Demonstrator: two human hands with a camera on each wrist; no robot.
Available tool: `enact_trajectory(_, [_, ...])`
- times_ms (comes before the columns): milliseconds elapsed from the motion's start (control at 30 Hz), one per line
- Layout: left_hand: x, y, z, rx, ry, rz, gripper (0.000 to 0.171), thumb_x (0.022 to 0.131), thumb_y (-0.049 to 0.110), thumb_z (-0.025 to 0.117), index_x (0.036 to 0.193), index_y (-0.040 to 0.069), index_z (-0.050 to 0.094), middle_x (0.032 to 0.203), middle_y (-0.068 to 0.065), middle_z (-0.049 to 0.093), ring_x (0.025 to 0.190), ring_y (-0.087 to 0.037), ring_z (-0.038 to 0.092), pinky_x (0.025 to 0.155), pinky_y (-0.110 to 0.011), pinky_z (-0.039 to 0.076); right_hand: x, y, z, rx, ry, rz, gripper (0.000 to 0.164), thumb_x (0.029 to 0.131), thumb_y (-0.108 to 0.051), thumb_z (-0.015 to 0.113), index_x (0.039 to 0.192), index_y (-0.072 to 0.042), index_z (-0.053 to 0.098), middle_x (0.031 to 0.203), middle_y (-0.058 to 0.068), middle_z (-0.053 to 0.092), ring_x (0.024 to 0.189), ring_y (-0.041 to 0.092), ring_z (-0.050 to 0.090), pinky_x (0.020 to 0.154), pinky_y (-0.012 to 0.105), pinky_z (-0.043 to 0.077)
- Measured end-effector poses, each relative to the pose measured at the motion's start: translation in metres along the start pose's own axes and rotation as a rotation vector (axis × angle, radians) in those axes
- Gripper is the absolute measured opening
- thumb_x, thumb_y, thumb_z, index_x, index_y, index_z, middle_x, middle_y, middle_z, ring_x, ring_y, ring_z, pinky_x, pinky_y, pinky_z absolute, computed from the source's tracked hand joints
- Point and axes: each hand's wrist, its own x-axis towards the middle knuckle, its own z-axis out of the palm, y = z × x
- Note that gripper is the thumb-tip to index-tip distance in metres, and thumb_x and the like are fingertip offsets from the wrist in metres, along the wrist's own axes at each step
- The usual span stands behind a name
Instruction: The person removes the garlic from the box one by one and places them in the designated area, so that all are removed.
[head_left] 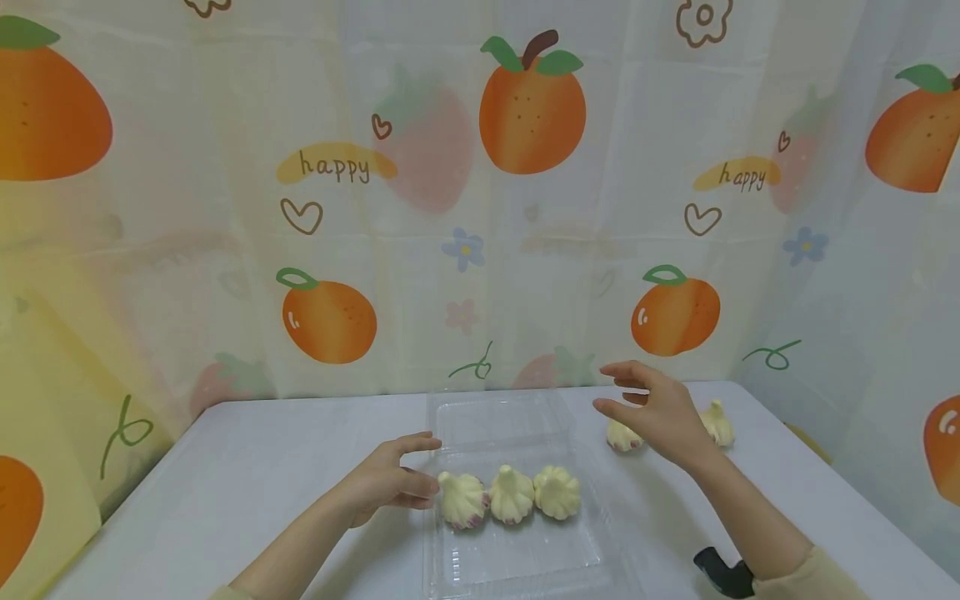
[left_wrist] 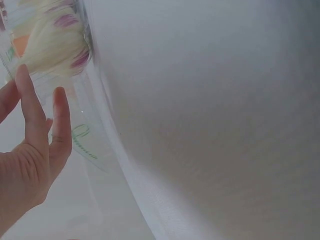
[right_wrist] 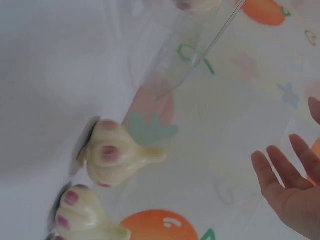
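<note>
Three garlic bulbs (head_left: 512, 496) sit in a row inside a clear plastic box (head_left: 517, 567) with its lid (head_left: 495, 421) folded back. My left hand (head_left: 390, 479) is at the box's left side, fingers extended, close by the leftmost bulb (head_left: 462, 500); the left wrist view shows its fingertips near that garlic bulb (left_wrist: 60, 40). My right hand (head_left: 656, 412) hovers over the right of the table, fingers spread and holding nothing. Behind it are more garlic bulbs, one (head_left: 624, 435) partly hidden by the hand and another (head_left: 717, 423) farther right. In the right wrist view the nearer garlic bulb (right_wrist: 115, 152) stands apart from the fingers.
A white cloth covers the table (head_left: 300, 442). A black curved object (head_left: 723, 573) lies by the right sleeve, near the front. Behind the table hangs a curtain (head_left: 525, 250) printed with oranges and strawberries.
</note>
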Motion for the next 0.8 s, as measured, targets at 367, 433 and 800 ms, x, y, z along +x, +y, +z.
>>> enact_trajectory(367, [0.000,-0.002,0.000,-0.007,-0.002,0.006,0.074,0.082,0.002,0.073,0.147,-0.006,0.038,0.165,-0.021,0.016,0.087,-0.013,0.064,0.079,-0.033,0.064,-0.009,-0.017,0.016,0.070,-0.110,-0.045,0.043,0.083,-0.033,0.079,0.122,-0.022,0.065,0.125,0.001,0.068,0.115,0.025,0.064,0.096,0.041,0.060])
enact_trajectory(433, [0.000,-0.002,0.000,-0.008,-0.002,0.006,0.074,0.082,0.001,0.072,0.147,-0.006,0.038,0.165,-0.021,0.016,0.087,-0.013,0.065,0.079,-0.033,0.064,-0.010,-0.018,0.019,0.085,-0.127,-0.063,0.043,0.083,-0.030,0.080,0.122,-0.021,0.065,0.124,0.001,0.068,0.114,0.025,0.064,0.096,0.039,0.060])
enact_trajectory(800, [0.000,-0.002,0.000,-0.008,-0.005,0.013,0.074,0.082,0.002,0.072,0.147,-0.006,0.038,0.165,-0.021,0.015,0.089,-0.013,0.065,0.080,-0.034,0.064,-0.017,-0.020,0.031,0.114,-0.272,-0.128,0.042,0.083,-0.034,0.079,0.121,-0.022,0.065,0.123,-0.002,0.069,0.115,0.023,0.064,0.096,0.034,0.059])
